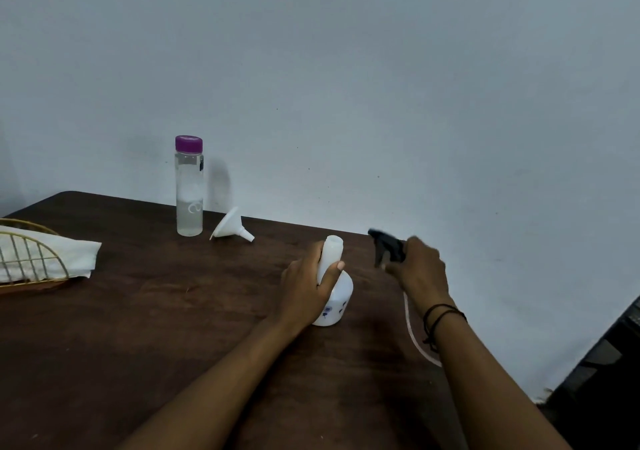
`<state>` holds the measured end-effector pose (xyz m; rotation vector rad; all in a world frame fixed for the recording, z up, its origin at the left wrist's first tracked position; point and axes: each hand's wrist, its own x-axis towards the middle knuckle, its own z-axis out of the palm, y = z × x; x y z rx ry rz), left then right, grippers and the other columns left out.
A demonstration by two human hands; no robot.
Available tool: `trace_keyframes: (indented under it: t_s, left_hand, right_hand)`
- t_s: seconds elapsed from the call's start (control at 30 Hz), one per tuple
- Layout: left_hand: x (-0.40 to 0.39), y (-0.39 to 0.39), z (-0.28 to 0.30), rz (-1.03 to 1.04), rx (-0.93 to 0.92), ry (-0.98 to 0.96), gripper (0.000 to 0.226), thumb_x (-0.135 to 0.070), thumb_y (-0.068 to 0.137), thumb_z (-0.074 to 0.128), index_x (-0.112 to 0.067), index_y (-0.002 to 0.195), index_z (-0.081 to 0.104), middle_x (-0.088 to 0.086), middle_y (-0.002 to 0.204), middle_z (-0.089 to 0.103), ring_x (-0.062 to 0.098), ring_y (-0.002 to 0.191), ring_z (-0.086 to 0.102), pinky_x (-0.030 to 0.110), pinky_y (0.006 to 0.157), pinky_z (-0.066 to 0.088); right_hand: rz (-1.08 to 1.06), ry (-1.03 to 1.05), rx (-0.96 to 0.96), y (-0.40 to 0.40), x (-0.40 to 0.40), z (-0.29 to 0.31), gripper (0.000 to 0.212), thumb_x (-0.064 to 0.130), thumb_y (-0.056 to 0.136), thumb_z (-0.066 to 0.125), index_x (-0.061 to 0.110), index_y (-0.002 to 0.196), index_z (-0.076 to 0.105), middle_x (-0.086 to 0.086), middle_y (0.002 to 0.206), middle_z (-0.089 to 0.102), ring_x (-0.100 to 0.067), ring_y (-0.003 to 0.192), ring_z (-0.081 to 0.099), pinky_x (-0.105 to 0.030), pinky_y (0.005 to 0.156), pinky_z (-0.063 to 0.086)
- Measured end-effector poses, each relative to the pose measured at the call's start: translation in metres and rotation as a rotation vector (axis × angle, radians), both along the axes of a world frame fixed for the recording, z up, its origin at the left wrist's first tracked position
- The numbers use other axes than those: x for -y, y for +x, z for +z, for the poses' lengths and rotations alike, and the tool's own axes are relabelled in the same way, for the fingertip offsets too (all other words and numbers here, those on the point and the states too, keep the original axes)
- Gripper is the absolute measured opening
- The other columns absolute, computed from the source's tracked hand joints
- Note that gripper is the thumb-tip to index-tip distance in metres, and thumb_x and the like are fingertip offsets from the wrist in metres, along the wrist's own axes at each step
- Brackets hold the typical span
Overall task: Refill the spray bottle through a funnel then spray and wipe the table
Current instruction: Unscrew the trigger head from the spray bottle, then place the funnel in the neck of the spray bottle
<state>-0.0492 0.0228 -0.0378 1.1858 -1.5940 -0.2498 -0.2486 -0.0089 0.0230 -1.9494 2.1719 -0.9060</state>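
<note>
The white spray bottle (334, 297) stands upright on the dark brown table (156, 328), a little right of the middle, with its neck open and no top on it. The left hand (306, 290) is wrapped around the bottle's narrow neck, thumb across the front, holding it steady. The right hand (420, 269) is raised just to the right of the bottle and grips the black spray head (388, 247), which is blurred. From under that hand a thin pale tube (414, 332) hangs down and curves toward the wrist, where dark bands (440, 314) circle the arm.

Farther back, near the wall (346, 68), a clear water bottle (189, 193) with a purple cap (188, 144) stands upright, partly filled with clear liquid. Just to its right a white funnel (231, 227) lies on its side on the table, spout pointing right. At the left edge sits a gold wire basket (31, 259) with a white cloth (69, 252) folded in it, one end sticking out over the table.
</note>
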Motion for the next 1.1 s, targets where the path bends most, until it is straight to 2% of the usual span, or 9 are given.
trace_keyframes:
  t_s: [0.13, 0.3, 0.4, 0.53, 0.7, 0.83, 0.93, 1.0, 1.1]
  left_hand:
    - [0.000, 0.001, -0.001, -0.004, 0.001, 0.001, 0.035, -0.040, 0.097, 0.057, -0.015, 0.122, 0.055, -0.005, 0.101, 0.065, 0.011, 0.085, 0.062, 0.034, 0.075, 0.055]
    - [0.001, 0.002, -0.002, -0.003, 0.009, 0.014, 0.038, -0.042, 0.097, 0.057, -0.014, 0.123, 0.056, 0.003, 0.106, 0.069, 0.017, 0.089, 0.065, 0.038, 0.076, 0.056]
    - [0.001, 0.002, -0.002, -0.003, 0.005, 0.025, 0.039, -0.044, 0.096, 0.058, -0.014, 0.120, 0.057, 0.002, 0.104, 0.069, 0.016, 0.087, 0.065, 0.037, 0.074, 0.056]
    - [0.003, 0.003, -0.004, 0.003, 0.009, 0.063, 0.035, -0.045, 0.094, 0.059, -0.013, 0.109, 0.058, 0.001, 0.100, 0.068, 0.013, 0.084, 0.063, 0.032, 0.070, 0.055]
    - [0.002, 0.007, -0.002, -0.058, 0.015, 0.115, 0.039, -0.048, 0.094, 0.058, -0.014, 0.114, 0.059, -0.005, 0.106, 0.065, 0.010, 0.090, 0.062, 0.029, 0.077, 0.055]
    - [-0.002, 0.019, 0.009, -0.096, -0.100, 0.146, 0.054, -0.053, 0.093, 0.046, -0.016, 0.130, 0.057, -0.004, 0.126, 0.064, 0.009, 0.111, 0.059, 0.022, 0.089, 0.048]
    - [-0.005, 0.033, 0.018, -0.029, -0.189, 0.121, 0.039, -0.038, 0.101, 0.048, -0.011, 0.126, 0.061, 0.000, 0.118, 0.067, 0.010, 0.104, 0.060, 0.012, 0.081, 0.041]
    - [-0.005, 0.046, 0.020, 0.005, -0.199, 0.112, 0.033, -0.034, 0.102, 0.050, -0.011, 0.122, 0.063, 0.001, 0.112, 0.069, 0.012, 0.101, 0.062, 0.018, 0.080, 0.045]
    - [-0.003, 0.074, 0.022, 0.041, -0.187, 0.077, 0.039, -0.039, 0.094, 0.052, -0.010, 0.117, 0.065, 0.002, 0.109, 0.071, 0.015, 0.101, 0.065, 0.031, 0.084, 0.051]
  right_hand:
    - [-0.054, 0.296, -0.214, -0.006, 0.011, -0.025, 0.046, 0.028, 0.075, 0.083, 0.008, 0.110, 0.061, -0.013, 0.109, 0.067, -0.030, 0.094, 0.065, -0.032, 0.071, 0.051]
    - [-0.053, 0.388, -0.211, -0.009, 0.014, -0.026, 0.049, 0.029, 0.073, 0.085, 0.008, 0.108, 0.058, -0.013, 0.110, 0.065, -0.027, 0.092, 0.062, -0.029, 0.066, 0.045]
    - [-0.051, 0.402, -0.185, -0.011, 0.014, -0.024, 0.042, 0.030, 0.073, 0.086, 0.012, 0.090, 0.052, -0.009, 0.092, 0.059, -0.021, 0.075, 0.055, -0.026, 0.050, 0.034]
    - [-0.046, 0.400, -0.165, -0.011, 0.013, -0.025, 0.043, 0.036, 0.073, 0.085, 0.014, 0.078, 0.048, -0.001, 0.071, 0.049, -0.013, 0.059, 0.046, -0.025, 0.046, 0.028]
    - [-0.055, 0.156, -0.147, 0.003, -0.005, -0.002, 0.022, 0.026, 0.085, 0.067, 0.009, 0.087, 0.052, -0.007, 0.093, 0.062, -0.020, 0.071, 0.051, -0.028, 0.053, 0.035]
    - [0.032, -0.234, 0.073, 0.037, -0.039, 0.031, 0.008, 0.021, 0.088, 0.057, 0.013, 0.084, 0.057, 0.000, 0.085, 0.065, -0.016, 0.072, 0.057, -0.031, 0.063, 0.044]
    - [0.190, -0.517, 0.167, 0.076, -0.063, 0.047, 0.006, 0.017, 0.088, 0.063, 0.015, 0.084, 0.060, 0.006, 0.081, 0.063, -0.011, 0.071, 0.057, -0.012, 0.064, 0.039]
    - [0.309, -0.634, 0.178, 0.104, -0.074, 0.050, 0.006, 0.012, 0.088, 0.065, 0.014, 0.084, 0.061, 0.004, 0.081, 0.062, -0.008, 0.067, 0.054, -0.005, 0.063, 0.038]
    - [0.449, -0.627, 0.182, 0.145, -0.076, 0.040, 0.003, 0.012, 0.088, 0.064, 0.013, 0.087, 0.061, 0.002, 0.083, 0.062, -0.011, 0.072, 0.057, -0.017, 0.065, 0.044]
